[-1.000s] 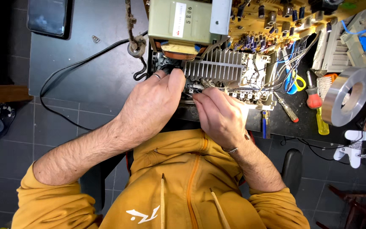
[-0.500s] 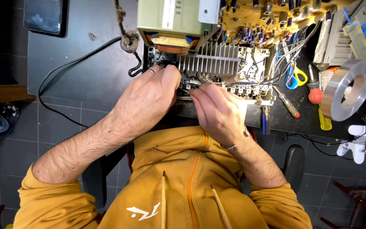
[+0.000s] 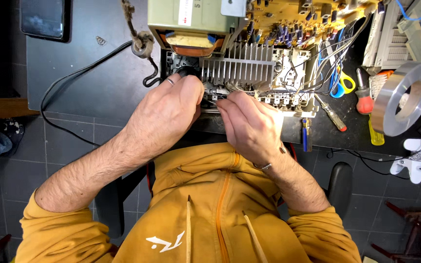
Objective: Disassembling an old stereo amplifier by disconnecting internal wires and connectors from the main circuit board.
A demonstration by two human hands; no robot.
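The dark bench (image 3: 98, 83) fills the upper part of the frame, and on it, top centre, sits the opened electronics chassis (image 3: 249, 63): a beige transformer block (image 3: 191, 19) at the upper middle, a yellow circuit board (image 3: 308, 19) to its right, and below them a finned aluminium heat sink (image 3: 242, 70). Both hands work at the front edge of that chassis, just under the heat sink, in the middle of the frame.

The left hand (image 3: 164, 114) curls over the chassis's left front corner, fingers bent down onto it, seemingly bracing it. The right hand (image 3: 249, 124) sits just beside it, fingertips pinched together at a small part among the thin wires (image 3: 313, 58); what it pinches is hidden, so whether it grips anything cannot be told.

To do this well, I judge that the bracing hand should hold firm while the pinching fingers move gently, clear of the fins' edges and loose wires.

A roll of silver tape (image 3: 403, 97) lies at the right, scissors (image 3: 339, 83) and a red-handled screwdriver (image 3: 364, 100) beside it.
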